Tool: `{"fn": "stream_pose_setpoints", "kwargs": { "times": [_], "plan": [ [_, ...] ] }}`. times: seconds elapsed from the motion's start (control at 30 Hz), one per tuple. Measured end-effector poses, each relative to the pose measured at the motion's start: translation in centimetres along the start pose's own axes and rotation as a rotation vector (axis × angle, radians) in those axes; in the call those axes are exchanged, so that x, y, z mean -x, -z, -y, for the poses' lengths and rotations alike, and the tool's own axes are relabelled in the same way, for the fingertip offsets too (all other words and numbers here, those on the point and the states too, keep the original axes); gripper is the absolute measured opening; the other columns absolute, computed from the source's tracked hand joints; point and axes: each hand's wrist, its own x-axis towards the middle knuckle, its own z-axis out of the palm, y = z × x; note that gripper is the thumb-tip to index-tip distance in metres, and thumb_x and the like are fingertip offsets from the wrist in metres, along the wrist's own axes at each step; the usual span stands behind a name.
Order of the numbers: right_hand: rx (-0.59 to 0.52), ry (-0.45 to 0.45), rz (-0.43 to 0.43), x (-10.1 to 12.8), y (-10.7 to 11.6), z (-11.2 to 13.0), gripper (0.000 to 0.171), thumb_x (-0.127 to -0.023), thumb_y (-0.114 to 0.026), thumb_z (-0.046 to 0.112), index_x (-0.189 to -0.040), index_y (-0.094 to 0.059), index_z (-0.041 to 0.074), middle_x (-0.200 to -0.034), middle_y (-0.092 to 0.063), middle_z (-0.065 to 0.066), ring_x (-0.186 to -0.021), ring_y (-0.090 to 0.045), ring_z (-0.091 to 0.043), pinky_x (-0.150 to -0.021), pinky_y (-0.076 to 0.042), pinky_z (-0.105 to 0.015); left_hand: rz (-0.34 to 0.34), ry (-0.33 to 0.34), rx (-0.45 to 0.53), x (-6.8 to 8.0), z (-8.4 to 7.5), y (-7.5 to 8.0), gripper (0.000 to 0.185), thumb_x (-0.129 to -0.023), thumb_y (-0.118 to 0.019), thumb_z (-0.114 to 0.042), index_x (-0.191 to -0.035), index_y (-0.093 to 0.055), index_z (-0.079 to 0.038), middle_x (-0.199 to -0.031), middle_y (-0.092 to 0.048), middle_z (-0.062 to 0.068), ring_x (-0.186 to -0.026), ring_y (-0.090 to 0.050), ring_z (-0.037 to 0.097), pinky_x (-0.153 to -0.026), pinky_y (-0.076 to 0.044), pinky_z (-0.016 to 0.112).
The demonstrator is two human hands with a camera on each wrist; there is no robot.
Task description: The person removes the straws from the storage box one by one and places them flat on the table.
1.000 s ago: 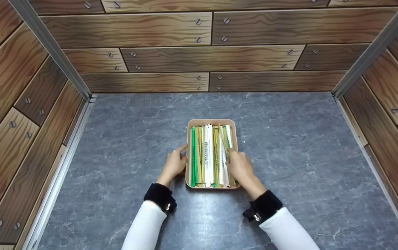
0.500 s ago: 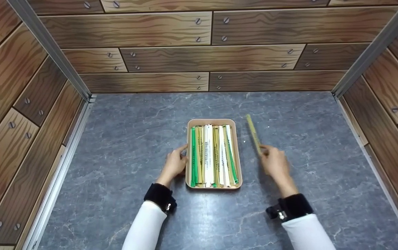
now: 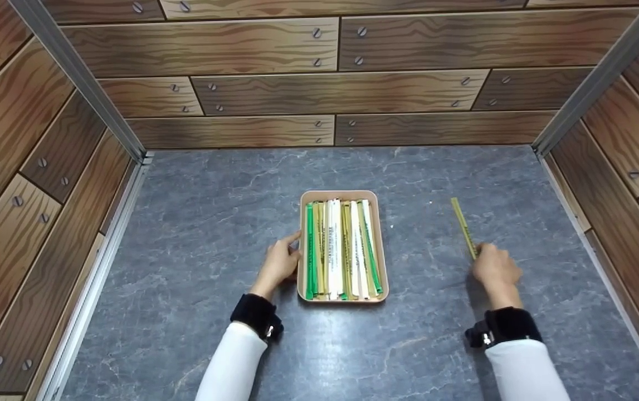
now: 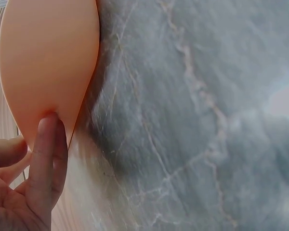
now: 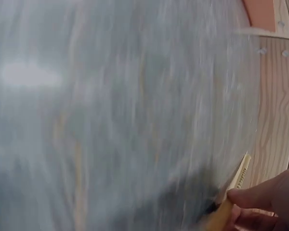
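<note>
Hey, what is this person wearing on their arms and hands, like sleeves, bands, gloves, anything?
Both arms are in white long sleeves. Each wrist carries a wide black band with a small metal fitting, next to the left hand and the right hand. The hands themselves are bare: no gloves, and no rings can be made out.

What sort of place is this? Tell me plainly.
Probably a staged work booth, not a real room: a grey stone-look tabletop boxed in by printed wood-plank walls on metal corner posts, with only a tray of wrapped sticks.
</note>
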Motion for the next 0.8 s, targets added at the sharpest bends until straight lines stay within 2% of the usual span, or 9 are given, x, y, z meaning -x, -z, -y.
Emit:
{"fn": "stream_pose_setpoints", "kwargs": {
  "times": [0.1,0.23,0.37,0.47,0.53,0.67,0.8],
  "plan": [
    [0.025,-0.014,0.024,-0.3,0.3,-0.9,0.029,-0.09,-0.055,0.008,-0.118,-0.06,0.001,-0.108,-0.059,-0.035,-0.097,-0.056,-0.057,-0.07,-0.047,-0.066,-0.002,-0.006,-0.002,0.0,0.0,0.0,0.051,-0.093,-0.059,-0.001,-0.143,-0.052,-0.008,-0.08,-0.07,0.01,-0.063,-0.063,0.015,-0.053,-0.052,0.028],
    [0.025,-0.043,0.0,-0.4,0.4,-1.5,0.028,-0.091,-0.053,0.01,-0.116,-0.06,0.001,-0.111,-0.058,-0.038,-0.099,-0.055,-0.059,-0.071,-0.045,-0.067,0.002,-0.005,0.001,0.0,0.0,0.0,0.05,-0.094,-0.059,-0.001,-0.143,-0.051,-0.008,-0.084,-0.07,0.011,-0.065,-0.063,0.015,-0.054,-0.053,0.028],
    [0.021,-0.034,-0.017,-0.4,0.3,-1.7,0.035,-0.094,-0.05,0.012,-0.127,-0.056,0.004,-0.115,-0.056,-0.038,-0.1,-0.054,-0.059,-0.071,-0.045,-0.066,0.004,-0.007,0.009,0.0,0.0,0.0,0.051,-0.094,-0.059,-0.001,-0.143,-0.051,-0.008,-0.085,-0.07,0.012,-0.065,-0.063,0.015,-0.053,-0.052,0.028],
    [0.022,-0.017,-0.023,-0.5,0.3,-1.9,0.04,-0.101,-0.045,0.018,-0.14,-0.048,0.009,-0.118,-0.054,-0.038,-0.1,-0.054,-0.059,-0.07,-0.046,-0.065,0.007,-0.011,0.019,0.0,0.1,0.0,0.052,-0.093,-0.059,0.001,-0.143,-0.05,-0.008,-0.083,-0.07,0.013,-0.063,-0.063,0.016,-0.051,-0.053,0.029],
    [0.017,-0.007,-0.021,-0.5,0.3,-2.0,0.042,-0.105,-0.039,0.023,-0.145,-0.043,0.012,-0.113,-0.058,-0.036,-0.096,-0.057,-0.056,-0.067,-0.047,-0.064,0.007,-0.012,0.016,0.0,0.1,0.0,0.052,-0.093,-0.059,0.0,-0.143,-0.05,-0.009,-0.082,-0.07,0.013,-0.062,-0.063,0.016,-0.051,-0.053,0.029],
    [0.005,0.01,-0.024,-0.8,0.4,-2.4,0.042,-0.107,-0.033,0.027,-0.145,-0.043,0.011,-0.104,-0.06,-0.032,-0.09,-0.059,-0.054,-0.064,-0.047,-0.062,0.006,-0.011,-0.009,0.0,0.0,0.1,0.052,-0.093,-0.059,-0.001,-0.143,-0.05,-0.01,-0.079,-0.07,0.011,-0.061,-0.063,0.015,-0.052,-0.052,0.028],
    [0.001,0.016,-0.018,-1.1,0.6,-2.6,0.041,-0.105,-0.042,0.022,-0.143,-0.045,0.008,-0.117,-0.053,-0.035,-0.1,-0.053,-0.06,-0.069,-0.047,-0.065,0.01,-0.016,-0.022,0.0,0.0,0.1,0.052,-0.093,-0.058,-0.001,-0.144,-0.05,-0.009,-0.078,-0.069,0.01,-0.061,-0.062,0.015,-0.052,-0.051,0.028]
  ]
}}
